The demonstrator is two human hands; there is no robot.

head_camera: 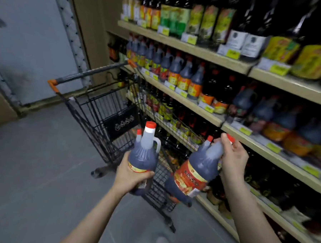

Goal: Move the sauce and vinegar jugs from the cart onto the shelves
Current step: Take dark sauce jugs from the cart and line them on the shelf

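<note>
1. Jugs in hand: two dark-sauce jugs with red caps, both held up over the black wire cart [108, 107], in front of the shelves [194, 102].
2. Left hand [132, 173]: fingers and thumb curled round the lower body of the left jug [143, 157], across its label band. Jug stands close to upright; white handle loop faces right. A second red cap shows just behind its neck; I cannot tell what that belongs to.
3. Right hand [232, 158]: fingers wrapped over the shoulder and neck of the right jug [200, 170], fingertips near the cap. Jug tilted, cap end up and to the right, base down and to the left. Orange-red label faces the camera.
4. Right jug sits between the cart's right side and the shelf edge, apart from both.
5. Another dark jug [173, 189] lies low, partly hidden behind the right jug's base, at the cart's near end.
6. Cart: orange-tipped handle [91, 73] points away, left of the shelving; wheels on the grey floor [33, 161].
7. Shelves carry rows of similar red-capped jugs and dark bottles, with yellow price tags [233, 54] on the edges.
</note>
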